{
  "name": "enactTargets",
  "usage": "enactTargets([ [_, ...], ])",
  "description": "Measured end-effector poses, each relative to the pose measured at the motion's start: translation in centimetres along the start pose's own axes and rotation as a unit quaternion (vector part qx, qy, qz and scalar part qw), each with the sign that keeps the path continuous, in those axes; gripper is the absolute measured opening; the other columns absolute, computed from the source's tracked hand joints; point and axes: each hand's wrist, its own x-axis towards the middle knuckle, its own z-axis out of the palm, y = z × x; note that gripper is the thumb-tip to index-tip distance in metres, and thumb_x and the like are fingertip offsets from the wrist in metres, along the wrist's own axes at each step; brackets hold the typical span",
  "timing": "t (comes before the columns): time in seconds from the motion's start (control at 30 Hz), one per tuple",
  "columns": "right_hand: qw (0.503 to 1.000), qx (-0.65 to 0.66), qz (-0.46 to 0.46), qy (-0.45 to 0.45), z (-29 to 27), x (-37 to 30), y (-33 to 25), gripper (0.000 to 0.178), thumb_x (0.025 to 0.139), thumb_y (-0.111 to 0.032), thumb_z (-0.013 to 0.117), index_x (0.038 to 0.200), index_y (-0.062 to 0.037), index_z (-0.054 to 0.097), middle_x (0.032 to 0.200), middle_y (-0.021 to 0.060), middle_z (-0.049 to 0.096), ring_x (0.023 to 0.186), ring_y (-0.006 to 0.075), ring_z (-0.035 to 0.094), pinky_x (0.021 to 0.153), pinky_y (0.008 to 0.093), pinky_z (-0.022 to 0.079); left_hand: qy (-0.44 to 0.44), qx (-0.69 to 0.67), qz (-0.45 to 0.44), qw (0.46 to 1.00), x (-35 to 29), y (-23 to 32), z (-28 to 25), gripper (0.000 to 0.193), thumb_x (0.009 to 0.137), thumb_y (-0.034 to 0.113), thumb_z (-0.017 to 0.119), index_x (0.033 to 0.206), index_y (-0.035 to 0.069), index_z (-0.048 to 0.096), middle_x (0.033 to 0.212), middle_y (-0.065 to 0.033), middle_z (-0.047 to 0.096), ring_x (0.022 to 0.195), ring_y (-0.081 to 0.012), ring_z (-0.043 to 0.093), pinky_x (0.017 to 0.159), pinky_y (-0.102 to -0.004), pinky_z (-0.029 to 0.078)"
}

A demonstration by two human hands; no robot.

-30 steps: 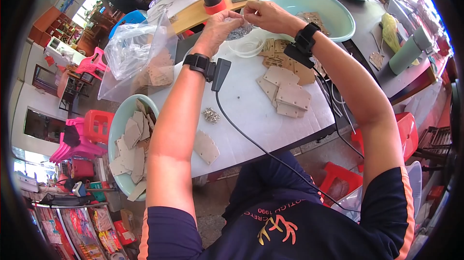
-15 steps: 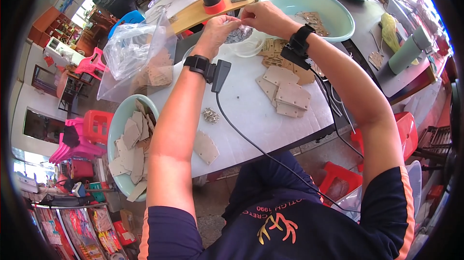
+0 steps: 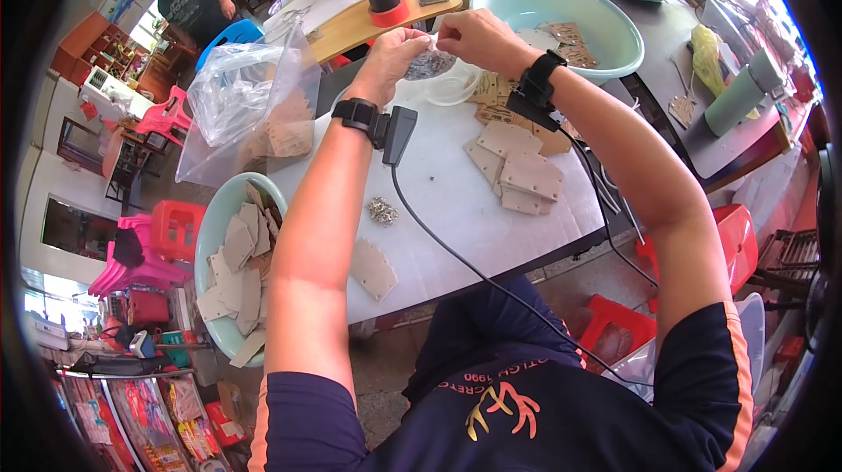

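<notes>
At the far side of the table, my left hand (image 3: 393,61) and my right hand (image 3: 484,39) both pinch the top of a clear plastic bag (image 3: 428,65) with small silvery pieces in it. It hangs over a clear round plastic tub (image 3: 458,86). Flat tan pieces with small holes (image 3: 519,165) lie stacked on the right of the white tabletop (image 3: 447,226). One single tan piece (image 3: 374,268) lies by my left forearm, near a small heap of metal bits (image 3: 382,210). Brown pieces bearing metal parts (image 3: 495,99) lie beyond the stack, partly behind my right wrist.
Left, a pale green basin (image 3: 209,235) holds many tan pieces, beside a clear plastic box with a bag (image 3: 230,95). A bigger basin (image 3: 614,20) stands far right. A green bottle (image 3: 745,93) stands on the right table. Cables hang from my wrists. Other people are beyond.
My hands have shifted slightly on the bag's top, and my right fingers bend differently. In the background, the standing person now bends forward more.
</notes>
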Motion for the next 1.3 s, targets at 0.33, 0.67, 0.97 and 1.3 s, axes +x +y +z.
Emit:
enactTargets([
  [0.33, 0.982, 0.184, 0.050, -0.003, -0.6, 0.4, -1.0, 0.023, 0.090, -0.027, 0.062, 0.094, -0.0048, 0.068, 0.075, 0.0049, 0.068, 0.062, 0.0146, 0.066, 0.056, 0.0262, 0.053, -0.008, -0.009, -0.016, 1.000, 0.4, -0.8, -0.9, 0.021, 0.090, 0.020, 0.064, 0.105, 0.005, 0.060, 0.093, 0.0003, 0.061, 0.084, -0.0063, 0.052, 0.076, -0.0222, 0.042],
  [0.67, 0.999, -0.022, -0.041, -0.013, 0.1, 1.4, 1.5, 0.019, 0.086, -0.019, 0.061, 0.096, -0.0038, 0.067, 0.076, 0.0096, 0.067, 0.061, 0.0175, 0.067, 0.061, 0.0323, 0.053, -0.048, 0.017, -0.001, 0.999, 0.1, 0.2, -0.3, 0.023, 0.095, 0.019, 0.058, 0.111, 0.002, 0.056, 0.104, -0.0062, 0.064, 0.096, -0.0106, 0.060, 0.085, -0.0258, 0.049],
  [0.97, 0.978, 0.085, 0.109, -0.154, -1.3, 0.9, -0.3, 0.022, 0.088, -0.020, 0.055, 0.091, -0.0013, 0.065, 0.073, 0.0080, 0.066, 0.057, 0.0155, 0.066, 0.056, 0.0297, 0.052, -0.042, 0.037, -0.001, 0.998, 0.8, -0.8, -0.6, 0.021, 0.091, 0.005, 0.049, 0.110, 0.001, 0.055, 0.111, -0.0098, 0.062, 0.099, -0.0152, 0.060, 0.090, -0.0289, 0.047],
  [1.3, 0.960, 0.058, 0.180, -0.205, 0.6, 1.4, 0.1, 0.021, 0.087, -0.009, 0.050, 0.088, 0.0055, 0.065, 0.074, 0.0117, 0.067, 0.063, 0.0179, 0.070, 0.051, 0.0284, 0.057, -0.026, -0.003, 0.016, 1.000, 1.2, 0.4, 1.1, 0.037, 0.084, 0.000, 0.042, 0.120, 0.001, 0.051, 0.114, -0.0105, 0.064, 0.106, -0.0179, 0.054, 0.098, -0.0321, 0.038],
])
